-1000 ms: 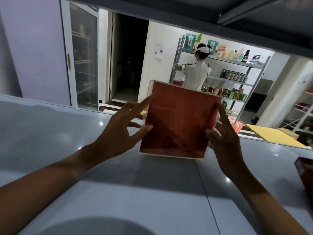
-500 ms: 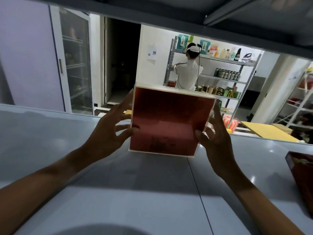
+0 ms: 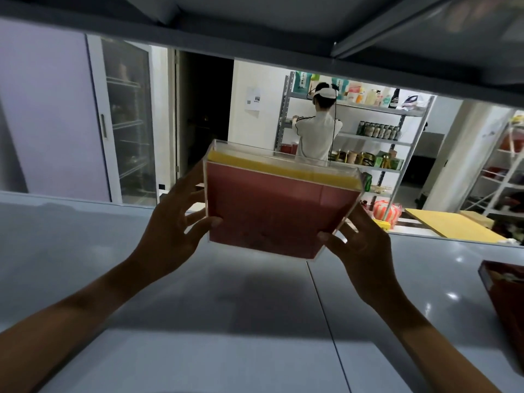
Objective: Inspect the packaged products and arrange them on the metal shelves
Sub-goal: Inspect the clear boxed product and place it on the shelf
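Both hands hold one box between them, lifted clear of the shelf. Left hand grips the box's left side, thumb on the near face and fingers curled behind; right hand grips the lower right corner the same way. Below lies a grey metal shelf with a seam running toward its near edge; a second dark red box sits at its right edge. Beyond the far edge, a person in white faces stocked racks. Clear plastic covers the box, red on its near face, with a yellow band along the top.
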